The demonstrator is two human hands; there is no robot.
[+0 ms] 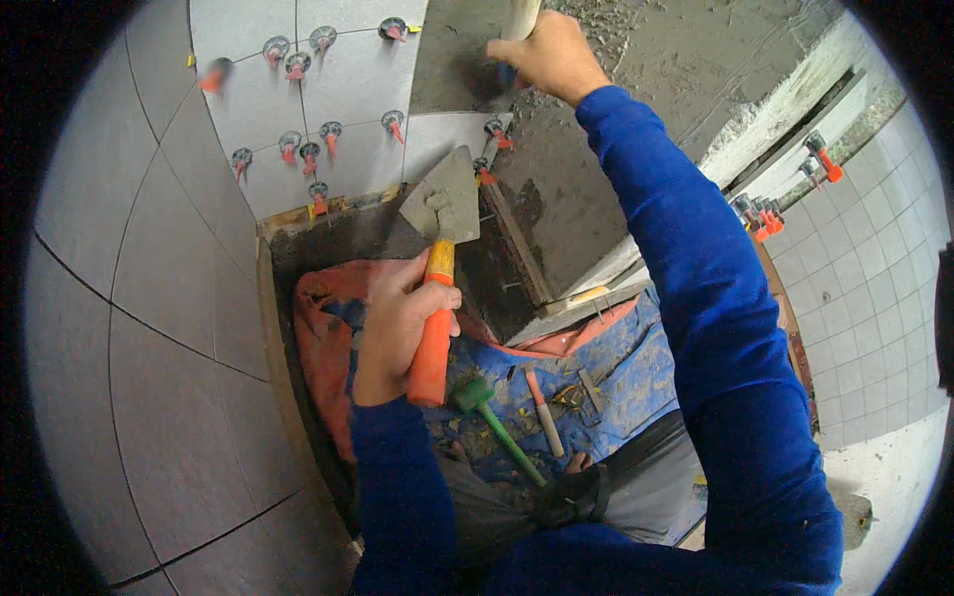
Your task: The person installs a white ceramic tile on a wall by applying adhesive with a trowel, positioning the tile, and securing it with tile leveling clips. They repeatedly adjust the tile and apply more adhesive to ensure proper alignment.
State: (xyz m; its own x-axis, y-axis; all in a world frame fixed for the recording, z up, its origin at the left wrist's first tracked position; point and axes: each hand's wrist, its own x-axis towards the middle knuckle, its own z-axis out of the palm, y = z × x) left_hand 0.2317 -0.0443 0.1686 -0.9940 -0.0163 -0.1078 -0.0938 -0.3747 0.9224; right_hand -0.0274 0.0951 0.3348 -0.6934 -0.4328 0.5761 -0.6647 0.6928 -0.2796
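My left hand point(393, 323) is closed round the orange handle of a pointed trowel point(444, 199). A lump of grey mortar sits on its blade, which points up and away from me. Farther off to the right, my right hand point(558, 62) grips a tool with a pale, round handle point(522, 18). Its lower end is blurred, so its kind does not show. This hand is over the wet grey mortar point(686, 79), close to the right edge of the light grey tiles point(348, 84). Red tile-levelling clips point(331, 137) stick out of the tile joints.
Large grey tiles point(169, 328) cover the left side. Below lie a blue tarp point(636, 363) and a red sheet point(323, 348). A green mallet point(502, 432) and a hammer point(544, 412) rest on the tarp. A wooden strip point(517, 243) borders the mortar; small tiles point(865, 298) stand right.
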